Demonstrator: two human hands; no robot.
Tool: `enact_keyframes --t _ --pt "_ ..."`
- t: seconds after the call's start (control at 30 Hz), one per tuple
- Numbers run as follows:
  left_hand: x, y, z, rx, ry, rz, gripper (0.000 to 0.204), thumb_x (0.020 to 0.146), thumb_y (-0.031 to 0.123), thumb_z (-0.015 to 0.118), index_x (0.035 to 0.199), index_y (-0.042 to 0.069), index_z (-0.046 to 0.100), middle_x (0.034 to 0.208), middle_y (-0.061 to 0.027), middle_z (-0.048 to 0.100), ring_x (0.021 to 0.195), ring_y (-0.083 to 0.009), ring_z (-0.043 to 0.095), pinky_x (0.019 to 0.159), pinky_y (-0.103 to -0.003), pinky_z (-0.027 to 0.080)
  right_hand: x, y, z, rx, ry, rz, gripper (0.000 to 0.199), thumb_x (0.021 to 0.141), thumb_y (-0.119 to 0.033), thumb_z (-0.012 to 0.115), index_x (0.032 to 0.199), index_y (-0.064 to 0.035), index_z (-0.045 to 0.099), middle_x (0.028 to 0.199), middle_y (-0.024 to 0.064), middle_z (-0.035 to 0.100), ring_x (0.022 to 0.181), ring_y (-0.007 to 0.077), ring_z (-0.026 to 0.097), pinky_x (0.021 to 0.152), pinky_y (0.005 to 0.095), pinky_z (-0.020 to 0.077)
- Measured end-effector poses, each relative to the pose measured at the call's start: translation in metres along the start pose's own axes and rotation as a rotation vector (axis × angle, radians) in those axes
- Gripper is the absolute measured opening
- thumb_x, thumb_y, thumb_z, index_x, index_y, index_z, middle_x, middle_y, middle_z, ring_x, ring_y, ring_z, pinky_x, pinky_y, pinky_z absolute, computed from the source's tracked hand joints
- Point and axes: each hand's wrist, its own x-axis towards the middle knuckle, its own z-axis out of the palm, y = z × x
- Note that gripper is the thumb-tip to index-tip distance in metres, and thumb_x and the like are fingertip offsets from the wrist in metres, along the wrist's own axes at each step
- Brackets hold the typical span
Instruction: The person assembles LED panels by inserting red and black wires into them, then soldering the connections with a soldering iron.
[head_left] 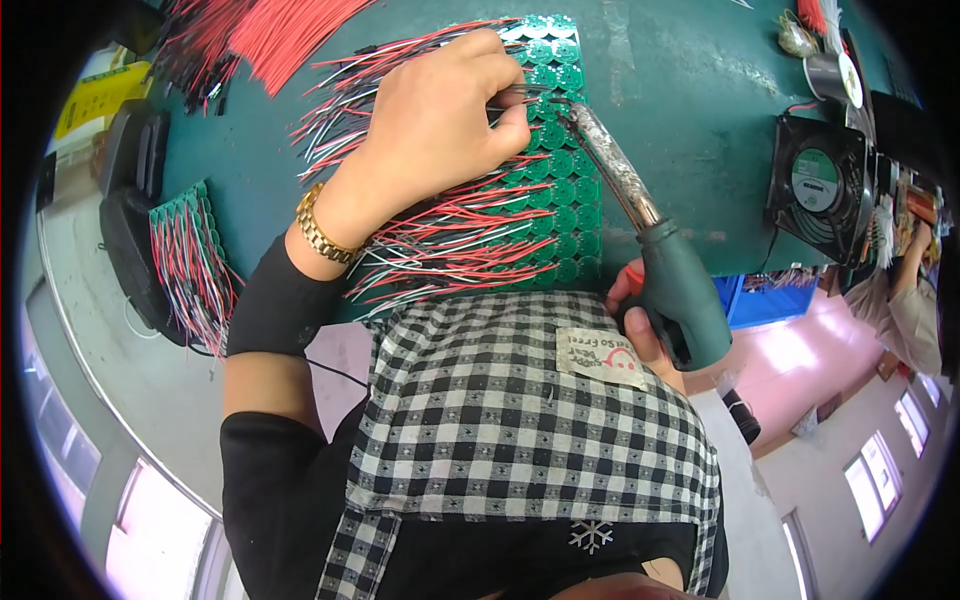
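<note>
My left hand [440, 125], a gold watch on its wrist, is pinched on a thin wire [520, 92] over a panel of round green circuit boards [572, 195]. In my right hand [645, 325] is a soldering iron [685, 290] with a dark green handle and a long, scorched metal barrel. Its tip is at the panel, just right of my left fingertips; whether it touches a board I cannot tell. Rows of red, white and black wires [460, 235] stick out leftward from the panel. My right fingers are partly hidden behind the handle.
A bundle of red wires [300, 35] lies at the far left of the green table [690, 110]. Another wired board panel [185, 225] is at the left edge. A black fan [820, 190] and a wire spool [832, 80] stand right. Another person's arm [912, 262] shows far right.
</note>
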Motion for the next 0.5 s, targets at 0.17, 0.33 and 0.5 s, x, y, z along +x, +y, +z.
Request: enact_keyframes --t 0.17,0.33,0.5 --pt "0.000 -0.002 0.003 0.017 -0.003 0.005 0.008 0.067 0.014 0.062 0.070 0.007 0.061 0.075 -0.0051 0.057 0.065 -0.0261 0.060 0.056 -0.037 0.049 -0.003 -0.011 0.003 0.011 0.019 0.156 0.053 0.082 -0.037 0.067 0.115 -0.0005 0.048 0.087 0.0083 0.057 0.076 0.0156 0.054 0.069 0.0292 0.0434" --pt "0.002 -0.001 0.003 0.009 -0.003 0.002 0.007 0.067 0.013 0.062 0.071 0.007 0.061 0.075 -0.0048 0.058 0.066 -0.0259 0.061 0.057 -0.037 0.050 -0.011 -0.001 0.008 0.090 0.089 0.120 0.050 0.082 -0.037 0.068 0.113 -0.0014 0.052 0.087 0.0063 0.057 0.076 0.0146 0.054 0.069 0.0291 0.0442" --pt "0.001 -0.002 0.004 -0.022 0.037 0.007 0.007 0.069 0.013 0.064 0.072 0.007 0.061 0.078 -0.0045 0.057 0.066 -0.0246 0.061 0.057 -0.036 0.050 -0.014 0.014 0.006 0.187 0.068 0.083 0.045 0.083 -0.036 0.067 0.108 -0.0019 0.054 0.085 0.0040 0.056 0.074 0.0133 0.053 0.068 0.0286 0.0442"
